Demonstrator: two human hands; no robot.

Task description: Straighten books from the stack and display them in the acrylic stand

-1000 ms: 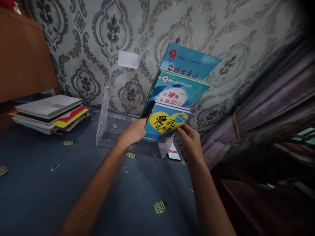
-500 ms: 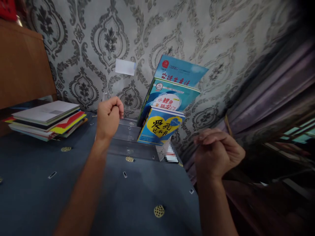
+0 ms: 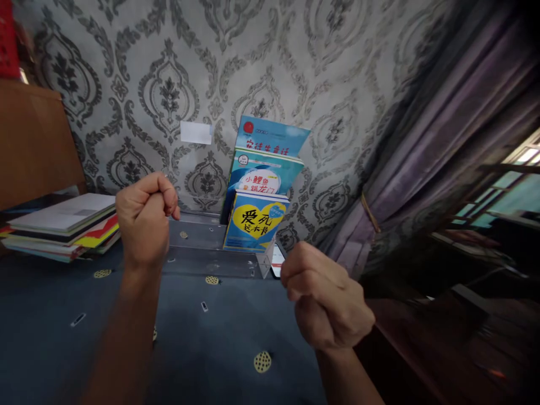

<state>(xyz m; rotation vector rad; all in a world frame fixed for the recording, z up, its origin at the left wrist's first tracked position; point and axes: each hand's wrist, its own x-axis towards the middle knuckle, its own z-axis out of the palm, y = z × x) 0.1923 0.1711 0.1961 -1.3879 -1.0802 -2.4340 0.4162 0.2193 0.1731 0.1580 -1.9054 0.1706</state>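
My left hand (image 3: 145,219) is closed in a fist, raised by the left end of a clear plastic stepped book stand (image 3: 211,264). Nothing shows in its fingers. A second fist, my right hand (image 3: 327,295), hovers to the right of the stand, likewise with nothing visible in it. Three books stand one behind another on the stand's right side: a blue and yellow book (image 3: 255,222) in front, a teal book (image 3: 261,174) in the middle, and a taller light blue book (image 3: 272,135) at the back. Whether my left hand touches the stand I cannot tell.
Left of the stand lies a pile of books (image 3: 63,225) beside a wooden cabinet (image 3: 34,146). A phone (image 3: 277,261) rests by the stand's right end. Patterned wallpaper (image 3: 169,90) rises behind, with a tied purple curtain (image 3: 405,157) at right. A dark blue patterned cloth (image 3: 202,349) covers the table.
The camera view has shifted, so the stand and books appear further left. Both fists have moved left in the picture, the right one coming nearer the stand and phone. The books stay in place.
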